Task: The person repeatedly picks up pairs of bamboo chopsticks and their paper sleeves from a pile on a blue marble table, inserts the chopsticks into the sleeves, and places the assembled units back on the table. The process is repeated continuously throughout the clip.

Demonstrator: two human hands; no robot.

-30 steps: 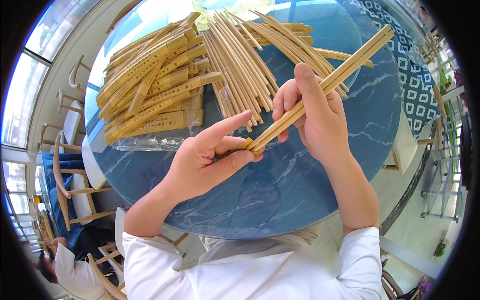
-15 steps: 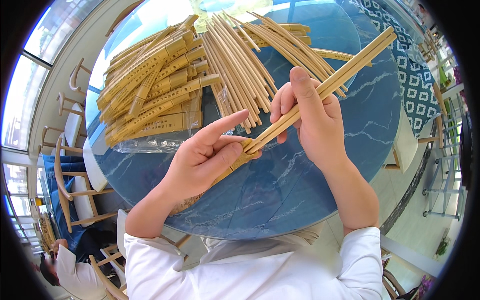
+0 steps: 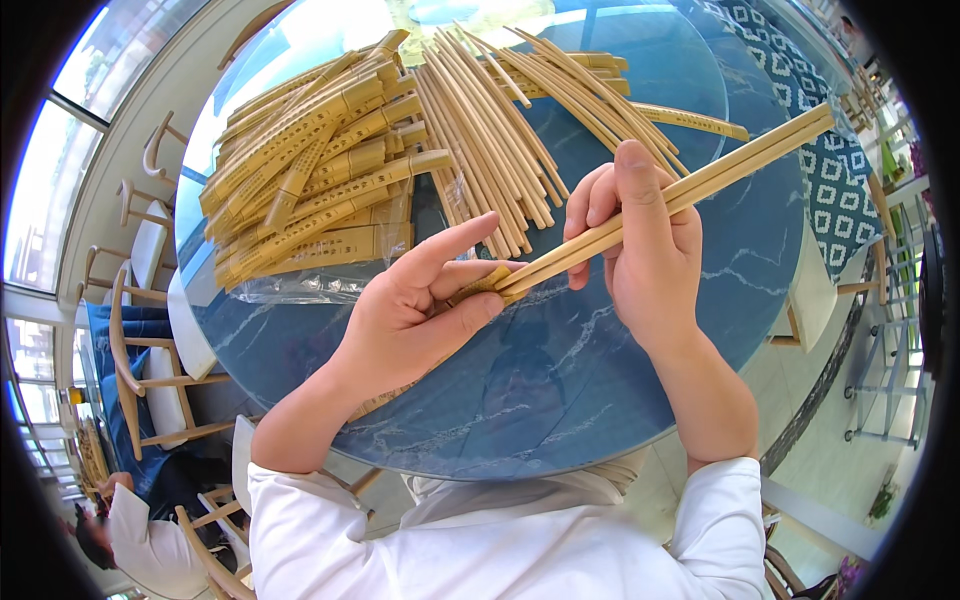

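Observation:
My left hand (image 3: 405, 315) pinches a brown printed paper chopstick sleeve (image 3: 486, 284) near its mouth; the hand hides most of the sleeve. In my right hand (image 3: 648, 262), a pair of pale wooden chopsticks (image 3: 762, 155) slants up to the right, gripped between thumb and fingers. The pair's lower ends are at the sleeve's mouth; how far inside they reach I cannot tell. Beyond my hands lies a pile of loose chopsticks (image 3: 490, 140), with a second bunch of chopsticks (image 3: 580, 90) to its right. A heap of similar paper sleeves (image 3: 325, 140) is at the left.
Everything lies on a round blue marble-patterned table (image 3: 560, 400). Clear plastic wrapping (image 3: 300, 290) sits under the heap, and one sleeve (image 3: 695, 121) lies apart at the right. A patterned cloth (image 3: 835, 190) hangs at the far right. Wooden chairs (image 3: 150, 380) and another person (image 3: 150, 530) are at the left.
My right hand and the chopsticks have shifted slightly right and down. My left hand, with the sleeve, has also moved a little to the right.

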